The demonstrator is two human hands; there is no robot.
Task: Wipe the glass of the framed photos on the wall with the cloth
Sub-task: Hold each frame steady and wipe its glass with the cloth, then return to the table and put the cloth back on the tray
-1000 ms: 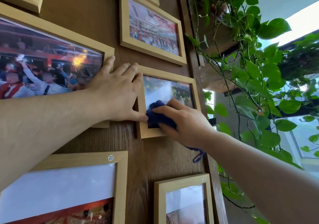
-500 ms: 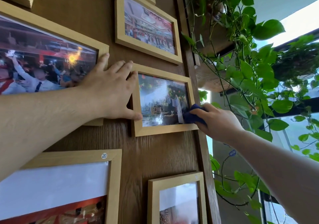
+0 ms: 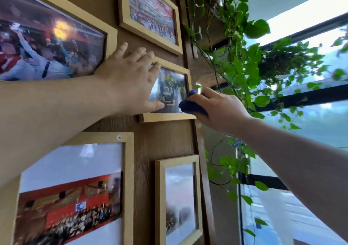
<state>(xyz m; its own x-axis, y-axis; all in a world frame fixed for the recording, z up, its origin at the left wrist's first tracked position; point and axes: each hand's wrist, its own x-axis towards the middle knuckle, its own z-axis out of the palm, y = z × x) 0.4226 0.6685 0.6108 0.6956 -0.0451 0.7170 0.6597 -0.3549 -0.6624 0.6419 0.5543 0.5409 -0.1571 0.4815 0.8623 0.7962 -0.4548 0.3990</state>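
Observation:
A small wooden-framed photo (image 3: 170,117) hangs in the middle of the brown wood wall. My left hand (image 3: 130,80) lies flat and spread over its left side, thumb on the lower glass. My right hand (image 3: 220,109) grips a dark blue cloth (image 3: 190,106) bunched against the lower right corner of that glass. Other framed photos hang around it: a large one at upper left (image 3: 47,43), one above (image 3: 150,12), a large one at lower left (image 3: 75,193) and a narrow one below (image 3: 178,199).
The wall ends at a wooden edge (image 3: 199,141) just right of the frames. Trailing green vines (image 3: 243,67) hang from a shelf close to my right hand. Behind them is a window with dark bars (image 3: 310,95).
My right hand has swept the cloth from the glass's lower left across to its lower right edge. My left hand has slid a little further over the frame's left side.

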